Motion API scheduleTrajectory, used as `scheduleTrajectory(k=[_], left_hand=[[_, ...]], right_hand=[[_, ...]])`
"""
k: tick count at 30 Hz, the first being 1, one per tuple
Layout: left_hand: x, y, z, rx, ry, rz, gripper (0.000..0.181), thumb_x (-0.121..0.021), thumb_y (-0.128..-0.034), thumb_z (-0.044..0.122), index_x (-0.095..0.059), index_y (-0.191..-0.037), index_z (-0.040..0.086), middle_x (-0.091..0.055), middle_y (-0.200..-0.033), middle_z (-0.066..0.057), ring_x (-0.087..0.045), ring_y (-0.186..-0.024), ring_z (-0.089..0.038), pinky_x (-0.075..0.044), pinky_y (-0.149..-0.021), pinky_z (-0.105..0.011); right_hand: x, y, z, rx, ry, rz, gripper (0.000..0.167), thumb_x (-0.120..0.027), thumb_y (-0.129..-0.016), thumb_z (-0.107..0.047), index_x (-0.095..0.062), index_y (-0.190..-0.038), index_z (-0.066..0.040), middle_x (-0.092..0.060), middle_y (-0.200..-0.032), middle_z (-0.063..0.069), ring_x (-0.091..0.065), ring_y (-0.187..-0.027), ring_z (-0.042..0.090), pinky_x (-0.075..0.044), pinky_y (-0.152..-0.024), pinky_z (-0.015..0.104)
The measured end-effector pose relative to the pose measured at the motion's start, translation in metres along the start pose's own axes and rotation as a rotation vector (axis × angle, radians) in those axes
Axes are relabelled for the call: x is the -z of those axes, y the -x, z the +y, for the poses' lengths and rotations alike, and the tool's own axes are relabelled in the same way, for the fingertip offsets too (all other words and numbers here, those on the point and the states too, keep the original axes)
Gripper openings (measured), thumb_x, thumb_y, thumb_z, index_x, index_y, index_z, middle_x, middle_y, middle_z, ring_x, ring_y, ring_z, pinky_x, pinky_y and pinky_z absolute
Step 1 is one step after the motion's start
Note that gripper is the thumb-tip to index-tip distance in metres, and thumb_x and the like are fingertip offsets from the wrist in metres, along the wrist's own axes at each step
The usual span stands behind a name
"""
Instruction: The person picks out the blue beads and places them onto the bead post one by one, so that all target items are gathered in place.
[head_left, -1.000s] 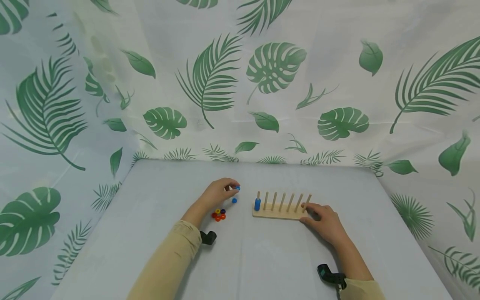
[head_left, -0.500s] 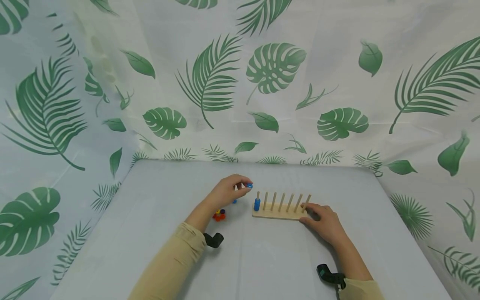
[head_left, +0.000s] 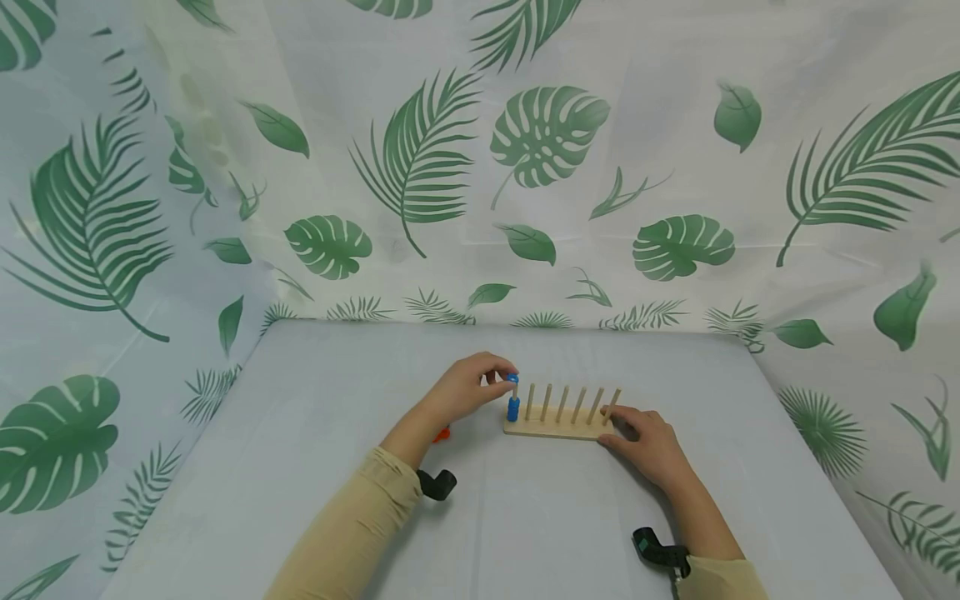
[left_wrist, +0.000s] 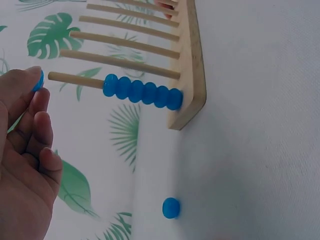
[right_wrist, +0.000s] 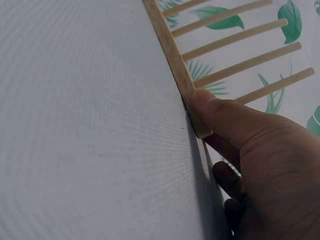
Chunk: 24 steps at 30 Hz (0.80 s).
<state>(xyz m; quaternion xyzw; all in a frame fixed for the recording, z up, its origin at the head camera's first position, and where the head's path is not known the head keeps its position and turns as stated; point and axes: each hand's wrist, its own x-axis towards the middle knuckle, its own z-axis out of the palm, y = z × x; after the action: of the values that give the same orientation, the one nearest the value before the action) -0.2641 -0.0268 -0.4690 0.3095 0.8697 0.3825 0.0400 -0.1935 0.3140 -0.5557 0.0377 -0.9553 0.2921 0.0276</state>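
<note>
Between thumb and fingertips my left hand (head_left: 472,388) pinches a blue bead (left_wrist: 39,81). That bead is just off the tip of the leftmost peg (left_wrist: 75,79) of a wooden peg board (head_left: 558,425). Several blue beads (left_wrist: 145,93) are stacked on the lower part of the same peg. The other pegs in view carry no beads. My right hand (head_left: 651,442) grips the board's right end, its thumb (right_wrist: 205,100) lying on the base in the right wrist view.
A loose blue bead (left_wrist: 171,208) lies on the white table (head_left: 540,517) left of the board. Orange-red beads (head_left: 442,434) show partly behind my left forearm, which hides the others. A leaf-patterned sheet (head_left: 420,275) rises behind the table.
My left hand has carried the blue bead rightward, from beside the loose beads to the top of the leftmost peg. The right hand has stayed on the board's end.
</note>
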Motion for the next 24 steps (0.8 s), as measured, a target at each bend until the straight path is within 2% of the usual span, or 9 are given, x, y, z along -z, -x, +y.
scheduleTrajectory(k=[8, 17, 24], left_hand=[[-0.004, -0.001, 0.001, 0.014, -0.004, -0.019, 0.024, -0.065, -0.0964, 0.033, -0.068, -0.117, 0.022, -0.064, -0.111, 0.009, -0.054, -0.092, -0.009, -0.046, -0.075, -0.026], [-0.013, -0.002, -0.009, 0.04, -0.021, -0.048, 0.022, -0.066, -0.0948, 0.035, -0.068, -0.115, 0.026, -0.062, -0.108, 0.011, -0.054, -0.091, -0.008, -0.046, -0.077, -0.026], [-0.021, -0.001, -0.017, 0.073, 0.006, -0.063, 0.023, -0.068, -0.0932, 0.035, -0.068, -0.114, 0.025, -0.062, -0.106, 0.009, -0.053, -0.091, -0.009, -0.046, -0.076, -0.025]], right_hand=[[0.0, 0.0, -0.001, -0.007, -0.002, -0.002, 0.059, -0.072, -0.086, -0.05, -0.06, -0.133, -0.017, -0.06, -0.134, 0.017, -0.053, -0.117, 0.039, -0.04, -0.097, 0.063], [0.0, 0.0, -0.001, -0.006, -0.01, -0.004, 0.062, -0.07, -0.085, -0.054, -0.06, -0.134, -0.017, -0.059, -0.136, 0.017, -0.052, -0.119, 0.04, -0.039, -0.098, 0.063], [-0.001, 0.0, 0.0, -0.003, 0.002, -0.002, 0.063, -0.07, -0.085, -0.055, -0.06, -0.134, -0.017, -0.06, -0.135, 0.017, -0.053, -0.118, 0.04, -0.04, -0.097, 0.062]])
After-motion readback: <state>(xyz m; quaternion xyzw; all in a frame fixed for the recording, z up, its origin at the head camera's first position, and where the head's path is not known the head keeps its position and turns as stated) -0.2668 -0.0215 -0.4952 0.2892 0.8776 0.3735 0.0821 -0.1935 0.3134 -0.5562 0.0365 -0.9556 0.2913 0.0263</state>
